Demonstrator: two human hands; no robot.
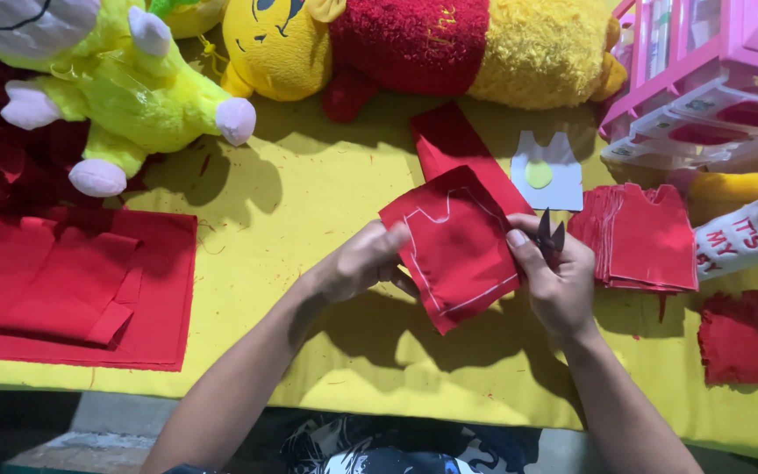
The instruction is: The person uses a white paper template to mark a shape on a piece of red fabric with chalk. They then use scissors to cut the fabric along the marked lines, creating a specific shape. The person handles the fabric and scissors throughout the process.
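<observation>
While pinched in both hands' grip, red fabric piece (454, 246), long axis steeply tilted.

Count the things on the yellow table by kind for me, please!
Plush toys: 2, a yellow-green one and a yellow one in a red shirt.
Scissors: 1.
Marked red cloth piece in the hands: 1.
Stack of cut red pieces: 1.
Grey paper pattern: 1.
Total: 6.

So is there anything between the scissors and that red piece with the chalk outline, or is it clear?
Nothing visible is in the way. The right hand holds the scissors right at the edge of the red fabric piece, which the left hand grips on the other side, lifted above the yellow table cover.
</observation>
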